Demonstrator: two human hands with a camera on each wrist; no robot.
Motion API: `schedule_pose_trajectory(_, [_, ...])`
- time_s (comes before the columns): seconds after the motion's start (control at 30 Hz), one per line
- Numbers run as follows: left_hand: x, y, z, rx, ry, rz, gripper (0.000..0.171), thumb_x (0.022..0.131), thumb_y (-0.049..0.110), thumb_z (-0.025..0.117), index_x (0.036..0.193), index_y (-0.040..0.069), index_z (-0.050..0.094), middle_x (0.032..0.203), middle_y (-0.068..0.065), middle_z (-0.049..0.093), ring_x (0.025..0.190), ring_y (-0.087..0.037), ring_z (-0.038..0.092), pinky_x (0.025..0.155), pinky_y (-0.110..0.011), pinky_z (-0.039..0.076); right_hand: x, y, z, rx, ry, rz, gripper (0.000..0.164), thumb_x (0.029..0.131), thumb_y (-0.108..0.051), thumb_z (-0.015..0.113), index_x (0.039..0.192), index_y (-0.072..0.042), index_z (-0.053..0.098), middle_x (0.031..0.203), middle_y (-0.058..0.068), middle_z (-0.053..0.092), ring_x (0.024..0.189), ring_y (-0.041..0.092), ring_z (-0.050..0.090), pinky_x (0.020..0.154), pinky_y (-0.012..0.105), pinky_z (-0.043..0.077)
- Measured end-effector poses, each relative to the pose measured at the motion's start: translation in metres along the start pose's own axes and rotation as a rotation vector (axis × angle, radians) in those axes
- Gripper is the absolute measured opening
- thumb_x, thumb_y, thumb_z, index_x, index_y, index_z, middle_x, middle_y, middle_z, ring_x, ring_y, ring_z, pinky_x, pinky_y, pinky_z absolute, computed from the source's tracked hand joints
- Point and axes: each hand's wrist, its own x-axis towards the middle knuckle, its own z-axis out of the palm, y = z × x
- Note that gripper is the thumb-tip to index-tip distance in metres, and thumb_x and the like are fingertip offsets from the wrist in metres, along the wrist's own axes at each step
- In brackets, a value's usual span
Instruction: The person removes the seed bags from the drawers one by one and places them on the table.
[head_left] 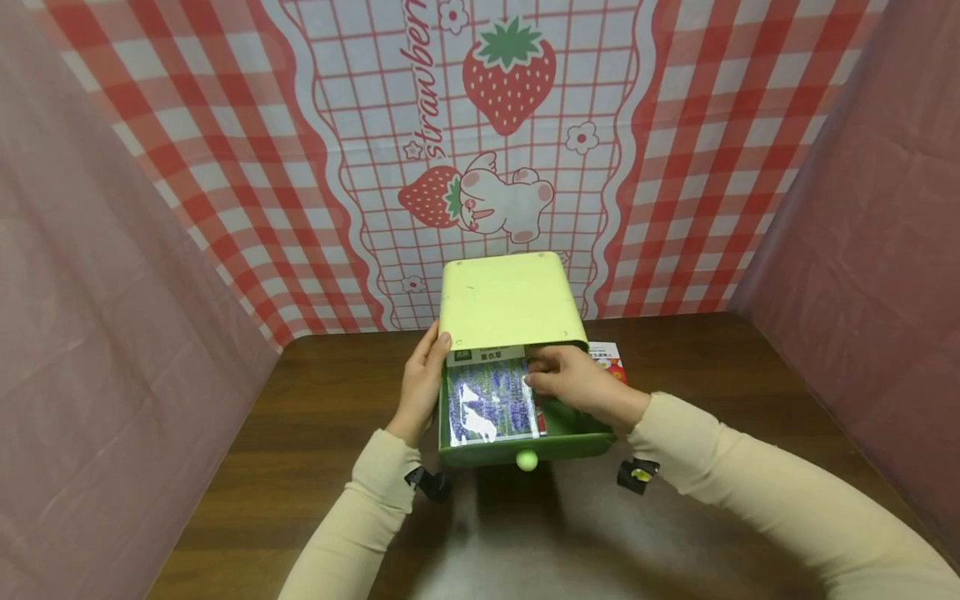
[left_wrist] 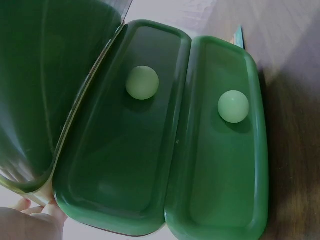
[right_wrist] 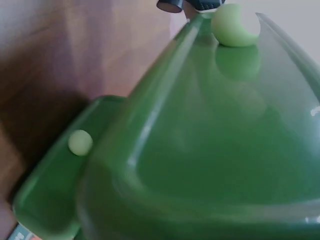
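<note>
A small drawer cabinet (head_left: 510, 300) with a pale yellow-green top stands on the table, its green top drawer (head_left: 577, 446) pulled out. Inside lies a glossy seed packet (head_left: 487, 404) printed with purple lavender flowers; a sliver of something red shows beside it. My left hand (head_left: 422, 385) rests along the cabinet's left side, thumb at the front top edge. Reaching into the drawer, my right hand (head_left: 577, 379) pinches the packet's right edge with curled fingers. The wrist views show lower drawer fronts (left_wrist: 220, 170) with round pale knobs; the right hand is hidden there.
Another packet (head_left: 609, 358) with red flowers lies on the table just right of the cabinet, partly covered by my right hand. Behind the cabinet hangs a red checked strawberry cloth (head_left: 480, 275). Pink curtains (head_left: 112, 333) flank the wooden table (head_left: 300, 433).
</note>
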Motion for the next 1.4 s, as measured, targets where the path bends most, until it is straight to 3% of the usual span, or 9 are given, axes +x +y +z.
schedule_pose_trajectory(0.27, [0.0,0.001,0.001,0.005,-0.002,0.001,0.062,0.098,0.052,0.051,0.153,0.029,0.033,0.16,0.002,0.03,0.145,-0.023,0.031,0.119,-0.046,0.028,0.004,0.0,0.006,0.109,-0.065,0.104,0.064,0.097,-0.008,0.057,0.145,0.019,0.026,0.131,0.034,0.055,0.106,0.035,0.066,0.085,0.037,0.059])
schedule_pose_trajectory(0.47, [0.0,0.0,0.001,0.014,0.0,0.003,0.062,0.098,0.053,0.051,0.153,0.031,0.034,0.161,0.002,0.029,0.147,-0.023,0.029,0.12,-0.048,0.027,0.003,-0.001,0.007,0.078,-0.074,0.126,0.063,0.094,-0.009,0.061,0.144,0.016,0.032,0.138,0.035,0.048,0.081,0.02,0.067,0.075,0.035,0.059])
schedule_pose_trajectory(0.53, [0.0,0.0,0.001,0.016,0.002,-0.002,0.061,0.098,0.053,0.051,0.153,0.032,0.034,0.16,0.003,0.029,0.147,-0.023,0.029,0.12,-0.047,0.026,0.003,-0.001,0.007,0.061,-0.086,0.115,0.05,0.094,-0.009,0.062,0.135,0.014,0.043,0.12,0.032,0.056,0.071,0.016,0.062,0.071,0.034,0.059])
schedule_pose_trajectory(0.63, [0.0,0.0,0.001,0.013,0.004,0.0,0.061,0.098,0.052,0.051,0.153,0.031,0.034,0.161,0.002,0.029,0.147,-0.023,0.029,0.12,-0.047,0.026,0.003,-0.001,0.007,0.049,-0.095,0.1,0.016,0.094,-0.008,0.062,0.096,0.002,0.05,0.078,0.011,0.051,0.061,0.013,0.05,0.066,0.031,0.057])
schedule_pose_trajectory(0.7, [0.0,0.0,0.001,0.0,0.006,-0.004,0.061,0.098,0.052,0.051,0.153,0.031,0.034,0.161,0.002,0.029,0.145,-0.024,0.032,0.119,-0.046,0.029,0.004,-0.001,0.007,0.051,-0.092,0.095,0.031,0.094,-0.008,0.062,0.079,-0.009,0.035,0.064,0.0,0.033,0.058,0.013,0.044,0.063,0.031,0.055])
schedule_pose_trajectory(0.77, [0.0,0.0,0.001,-0.008,0.008,-0.009,0.061,0.098,0.052,0.051,0.153,0.031,0.034,0.16,0.001,0.03,0.142,-0.025,0.037,0.117,-0.046,0.032,0.005,-0.002,0.006,0.059,-0.081,0.095,0.041,0.095,-0.008,0.061,0.074,-0.013,0.026,0.06,-0.002,0.028,0.058,0.013,0.04,0.062,0.03,0.054])
schedule_pose_trajectory(1.07, [-0.001,0.001,0.001,-0.01,0.015,-0.033,0.06,0.098,0.053,0.052,0.152,0.033,0.035,0.158,0.001,0.034,0.132,-0.027,0.046,0.111,-0.045,0.039,0.001,-0.006,-0.006,0.19,-0.067,0.096,0.045,0.097,-0.006,0.058,0.069,-0.012,0.023,0.062,-0.002,0.018,0.055,0.013,0.023,0.053,0.025,0.03])
schedule_pose_trajectory(1.23, [0.0,0.0,0.002,-0.008,0.017,-0.013,0.062,0.098,0.052,0.052,0.153,0.03,0.035,0.16,-0.001,0.031,0.139,-0.027,0.04,0.115,-0.046,0.035,-0.004,-0.009,-0.013,0.264,-0.101,0.112,0.05,0.097,-0.01,0.059,0.066,-0.012,0.02,0.064,-0.001,0.014,0.054,0.013,0.017,0.052,0.026,0.027])
schedule_pose_trajectory(1.4, [0.0,-0.001,0.001,-0.015,0.015,-0.012,0.061,0.098,0.051,0.052,0.152,0.03,0.035,0.158,-0.001,0.034,0.136,-0.027,0.043,0.113,-0.046,0.037,-0.015,-0.013,-0.016,0.263,-0.134,0.141,0.048,0.097,-0.015,0.061,0.066,-0.011,0.024,0.06,-0.001,0.019,0.053,0.013,0.021,0.054,0.027,0.029])
